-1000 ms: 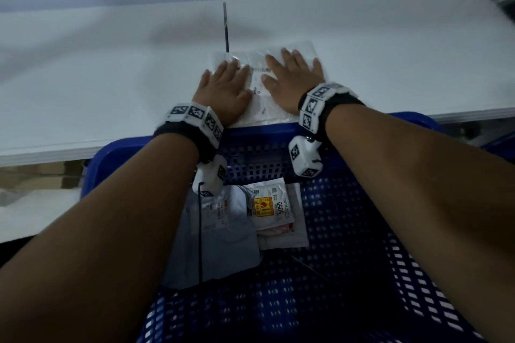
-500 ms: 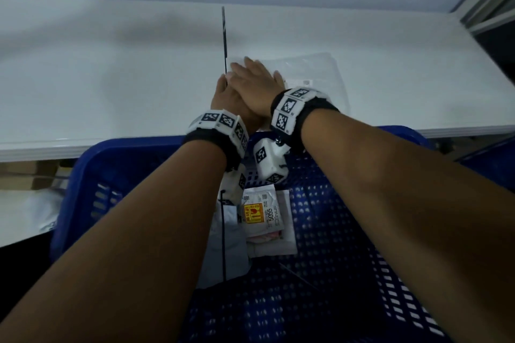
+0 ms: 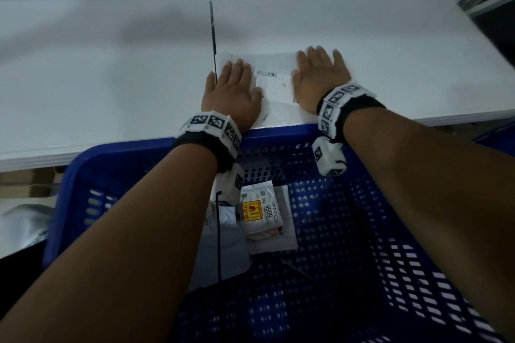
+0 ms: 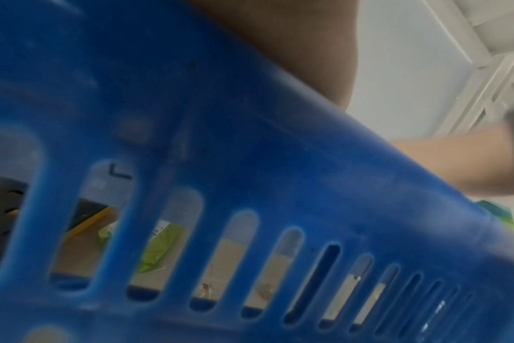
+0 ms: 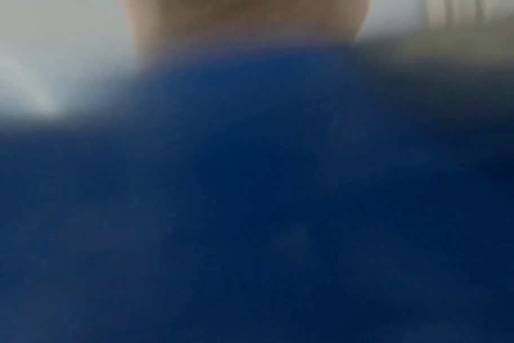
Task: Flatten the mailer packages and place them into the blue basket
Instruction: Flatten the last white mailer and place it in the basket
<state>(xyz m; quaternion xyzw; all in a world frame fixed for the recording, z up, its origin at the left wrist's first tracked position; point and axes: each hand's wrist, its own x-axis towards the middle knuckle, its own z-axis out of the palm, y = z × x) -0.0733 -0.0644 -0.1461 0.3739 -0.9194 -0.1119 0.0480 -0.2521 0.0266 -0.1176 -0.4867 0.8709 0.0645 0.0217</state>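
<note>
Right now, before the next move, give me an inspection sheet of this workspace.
Surface: white table, with a dark seam line running away from the near edge.
Job's things: clear mailer lying flat at the table's near edge; blue basket directly below that edge, with several flattened mailers on its floor.
Clutter: nothing seen on the table.
Hands: left hand and right hand both press flat on the mailer, fingers straight, spread to opposite ends.
Cables: thin black cord hanging from the left wristband.
Surroundings: pale wall behind; metal frame at far right; wrist views blurred, mostly basket.
</note>
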